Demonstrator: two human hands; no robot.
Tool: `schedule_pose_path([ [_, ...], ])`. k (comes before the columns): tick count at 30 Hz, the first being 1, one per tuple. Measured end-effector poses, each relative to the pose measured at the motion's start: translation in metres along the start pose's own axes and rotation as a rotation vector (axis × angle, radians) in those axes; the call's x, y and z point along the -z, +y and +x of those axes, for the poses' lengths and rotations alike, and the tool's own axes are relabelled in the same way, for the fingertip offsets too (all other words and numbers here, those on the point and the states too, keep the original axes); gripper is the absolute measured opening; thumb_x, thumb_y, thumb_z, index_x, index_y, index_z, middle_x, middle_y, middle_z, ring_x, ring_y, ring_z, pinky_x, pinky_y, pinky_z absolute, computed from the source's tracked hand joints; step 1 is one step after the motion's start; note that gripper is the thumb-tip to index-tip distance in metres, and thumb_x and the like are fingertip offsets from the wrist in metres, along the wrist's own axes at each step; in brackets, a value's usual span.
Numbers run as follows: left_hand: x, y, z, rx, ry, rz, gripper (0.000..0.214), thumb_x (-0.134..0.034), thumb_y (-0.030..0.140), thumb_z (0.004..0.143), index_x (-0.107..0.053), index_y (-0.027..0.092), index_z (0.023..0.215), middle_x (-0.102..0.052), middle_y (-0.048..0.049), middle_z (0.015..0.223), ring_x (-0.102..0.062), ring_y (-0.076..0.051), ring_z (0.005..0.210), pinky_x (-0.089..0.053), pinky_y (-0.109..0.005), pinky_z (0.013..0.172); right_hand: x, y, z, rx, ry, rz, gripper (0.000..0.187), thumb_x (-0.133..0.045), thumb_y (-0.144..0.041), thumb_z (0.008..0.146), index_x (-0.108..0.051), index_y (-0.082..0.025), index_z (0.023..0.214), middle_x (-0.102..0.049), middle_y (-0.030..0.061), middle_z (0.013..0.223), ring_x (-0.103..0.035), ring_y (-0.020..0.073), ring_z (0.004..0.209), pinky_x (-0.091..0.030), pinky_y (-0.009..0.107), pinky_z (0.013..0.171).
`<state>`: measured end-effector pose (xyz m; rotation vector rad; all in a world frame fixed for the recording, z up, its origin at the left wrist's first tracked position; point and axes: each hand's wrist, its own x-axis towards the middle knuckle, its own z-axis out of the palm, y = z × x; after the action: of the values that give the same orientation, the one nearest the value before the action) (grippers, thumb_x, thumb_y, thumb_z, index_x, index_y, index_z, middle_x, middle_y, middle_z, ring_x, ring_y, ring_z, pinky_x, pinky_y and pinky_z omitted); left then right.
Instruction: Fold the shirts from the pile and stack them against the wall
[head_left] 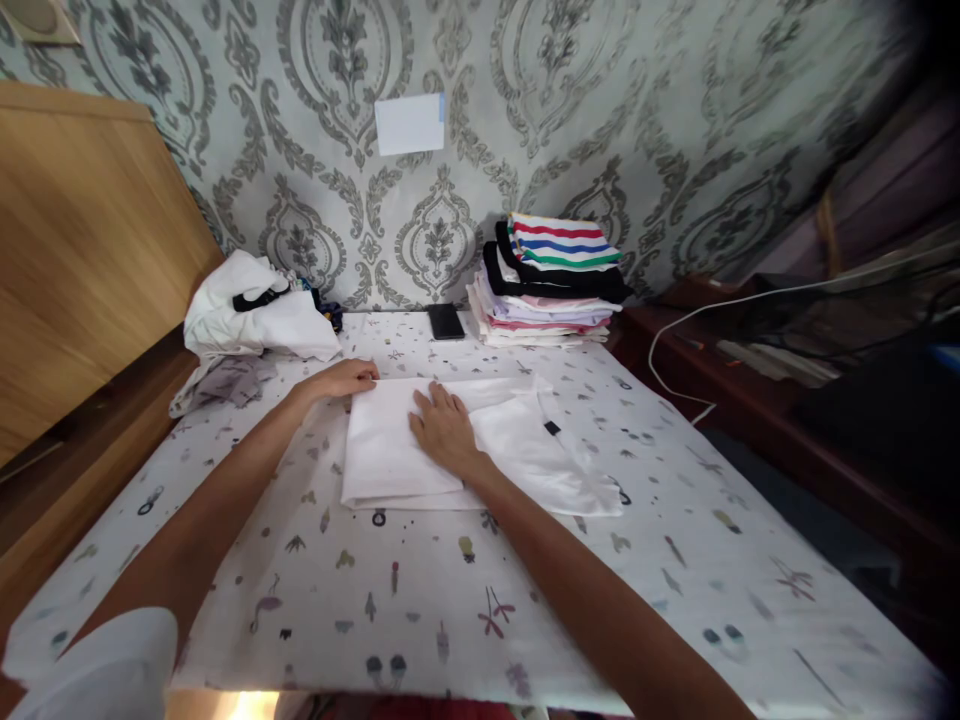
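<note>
A white T-shirt (525,450) lies on the patterned sheet in front of me, its left part folded over into a straight-edged panel. A small black label shows near the neck at its right end. My left hand (343,378) is closed at the far left corner of the folded cloth, fingertips pinched on the edge. On top of the folded panel my right hand (444,430) rests flat, palm down with the fingers apart.
At the back right stands a stack of folded clothes (551,290), a striped one on top. Rumpled clothes (255,310) lie at the back left. A black phone (446,322) sits near the wall. A white cable (654,352) hangs at the right, beside a dark red ledge (720,400).
</note>
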<state>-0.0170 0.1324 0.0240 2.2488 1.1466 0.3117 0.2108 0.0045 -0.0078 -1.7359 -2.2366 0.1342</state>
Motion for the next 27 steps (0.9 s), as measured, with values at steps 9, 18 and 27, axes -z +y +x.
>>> schedule_pose_path([
  [9, 0.004, 0.007, -0.017, 0.030, 0.142, 0.035, 0.021, -0.059, 0.034, 0.074, -0.064, 0.021, 0.090, -0.069, -0.0071, 0.095, -0.063, -0.026, 0.093, -0.047, -0.035, 0.081, 0.030, 0.021, 0.046, -0.304, -0.057, 0.391, 0.052, -0.052, -0.024, 0.094, -0.046, -0.014, 0.144, -0.060, 0.0158, 0.133, -0.064, 0.0213, 0.111, -0.048, 0.032, 0.097],
  [18, -0.073, 0.119, -0.064, -0.292, 0.132, 0.151, 0.018, -0.045, 0.033, 0.094, -0.060, 0.023, 0.096, -0.065, -0.0078, 0.100, -0.060, -0.026, 0.095, -0.046, -0.038, 0.083, 0.027, 0.036, 0.078, -0.388, -0.175, 0.471, 0.013, -0.074, -0.024, 0.073, -0.066, -0.015, 0.075, -0.062, 0.0001, 0.068, -0.057, 0.0133, 0.065, -0.042, 0.022, 0.059],
  [27, -0.111, 0.142, -0.088, -0.339, 0.089, 0.319, 0.017, -0.048, 0.032, 0.091, -0.063, 0.026, 0.087, -0.066, -0.0085, 0.094, -0.058, -0.029, 0.084, -0.043, -0.042, 0.073, 0.030, 0.027, 0.073, -0.363, -0.131, 0.589, 0.007, -0.065, -0.023, 0.080, -0.060, -0.018, 0.082, -0.059, -0.0022, 0.070, -0.056, 0.0129, 0.067, -0.044, 0.021, 0.058],
])
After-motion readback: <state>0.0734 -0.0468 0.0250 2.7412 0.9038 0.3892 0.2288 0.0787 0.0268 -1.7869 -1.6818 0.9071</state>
